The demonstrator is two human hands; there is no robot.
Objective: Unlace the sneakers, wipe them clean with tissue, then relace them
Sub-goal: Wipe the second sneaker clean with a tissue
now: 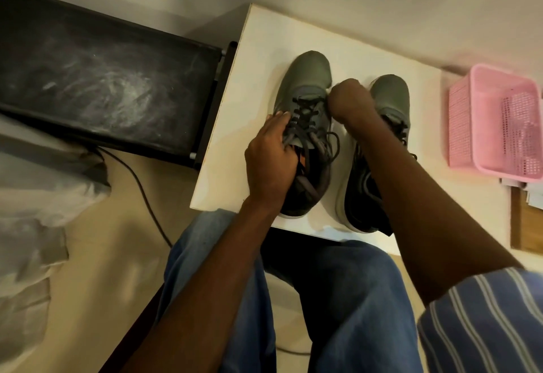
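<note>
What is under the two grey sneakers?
Both sneakers stand side by side on a white table. The left hand and the right forearm cover parts of them, so the table there is hidden.

A lived-in home room, this: a small white table (264, 37) against a plain wall, a pink plastic basket (496, 119) alongside, a cable (141, 184) trailing over the beige floor (117, 255).

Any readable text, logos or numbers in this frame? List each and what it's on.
None readable.
Left sneaker: no brand or logo legible on the grey upper.
Right sneaker: a pale curved marking on its side, too blurred to read.
Pink basket: plain, no label visible.
Papers under the basket: too small and cropped to show any print.
</note>
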